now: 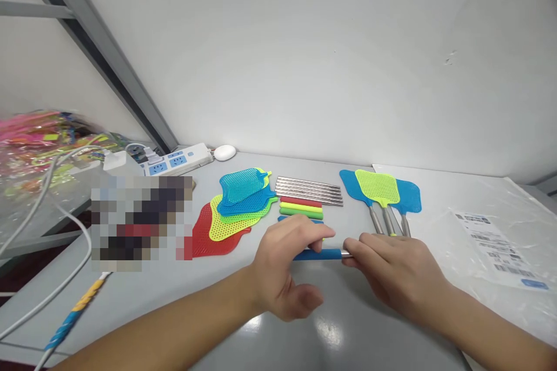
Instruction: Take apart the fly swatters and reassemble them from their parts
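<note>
My right hand (pixel 391 264) is closed round a thin metal rod (pixel 346 254), whose tip enters a blue handle sleeve (pixel 319 254). The sleeve lies level above the table, its left end against the palm of my left hand (pixel 287 266). That hand's fingers curve loosely over the sleeve, and its thumb stands apart below. Behind my hands lie several metal rods (pixel 308 190) in a row, with red, yellow and green sleeves (pixel 301 208) and another blue sleeve (pixel 285 218) in front of them. Perforated fly swatter heads (pixel 241 203) overlap to the left.
Three fly swatters (pixel 378 188) with metal shafts lie at the right. A clear plastic bag (pixel 513 208) with a label (pixel 494 249) covers the right side. A white power strip (pixel 183 159), a white cable (pixel 82 226), a white rounded object (pixel 224 153) and a blurred patch (pixel 141 223) are at left.
</note>
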Demonstrator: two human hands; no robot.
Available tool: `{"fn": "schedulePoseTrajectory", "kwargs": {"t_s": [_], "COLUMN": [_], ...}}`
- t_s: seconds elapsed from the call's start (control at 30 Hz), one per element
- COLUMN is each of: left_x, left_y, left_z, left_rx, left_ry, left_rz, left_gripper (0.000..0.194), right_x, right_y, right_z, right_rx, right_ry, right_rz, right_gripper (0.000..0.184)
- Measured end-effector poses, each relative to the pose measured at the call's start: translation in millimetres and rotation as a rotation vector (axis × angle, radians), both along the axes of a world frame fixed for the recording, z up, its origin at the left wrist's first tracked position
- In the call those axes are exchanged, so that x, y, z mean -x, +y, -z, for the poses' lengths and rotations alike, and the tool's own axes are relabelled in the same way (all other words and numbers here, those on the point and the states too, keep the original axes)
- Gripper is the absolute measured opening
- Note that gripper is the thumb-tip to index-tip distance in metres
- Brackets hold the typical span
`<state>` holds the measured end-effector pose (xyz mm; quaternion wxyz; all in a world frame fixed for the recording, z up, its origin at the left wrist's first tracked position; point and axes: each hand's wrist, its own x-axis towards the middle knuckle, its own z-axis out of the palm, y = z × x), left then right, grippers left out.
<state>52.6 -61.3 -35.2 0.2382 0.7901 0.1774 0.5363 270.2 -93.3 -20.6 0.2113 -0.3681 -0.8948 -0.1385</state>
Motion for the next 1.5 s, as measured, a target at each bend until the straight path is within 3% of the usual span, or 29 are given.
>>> {"fn": "schedulePoseTrajectory", "kwargs": {"t_s": [0.17,0.47,0.6,0.77,1.0,1.1,1.2,1.3,1.4,1.5], "left_x": [-5.2,-8.5,-7.9,0.1,2.9,13.0,41.0,79.0,105.7,110.8], "left_y": [-4.7,-3.3,2.6,13.5,10.8,22.0,46.3,71.4,84.8,85.8], "left_z": [-3.8,2.7,2.6,0.7,-2.1,-7.3,-17.9,-27.0,-28.0,-23.4], "left_rx": [-0.018,-0.048,-0.063,-0.258,-0.336,-0.239,-0.013,0.090,0.169,0.269], "left_ry": [-0.041,0.018,0.266,0.749,0.933,0.935,0.944,0.911,0.917,0.977], "left_rz": [-0.021,-0.034,-0.084,-0.180,-0.286,-0.362,-0.617,-0.818,-0.858,-0.816], "left_gripper": [0.056,0.040,0.023,0.016,0.016,0.013,0.016,0.033,0.043,0.050], "right_x": [5.7,6.0,-2.3,-13.3,-18.3,-15.2,-12.8,-12.9,-14.4,-17.0], "right_y": [-5.7,-5.2,4.8,12.2,1.8,-1.3,0.1,4.1,6.5,6.0], "right_z": [0.7,4.4,10.5,21.3,31.7,29.7,27.3,27.9,31.6,36.3], "right_rx": [0.026,-0.052,-0.036,-0.103,-0.080,-0.194,-0.272,-0.232,-0.165,-0.116], "right_ry": [0.048,0.064,0.062,0.087,0.069,0.308,0.510,0.514,0.489,0.456], "right_rz": [0.004,0.003,-0.024,-0.013,-0.106,-0.102,-0.062,-0.002,0.037,0.017], "right_gripper": [0.019,0.019,0.017,0.013,0.042,0.045,0.055,0.053,0.045,0.040]}}
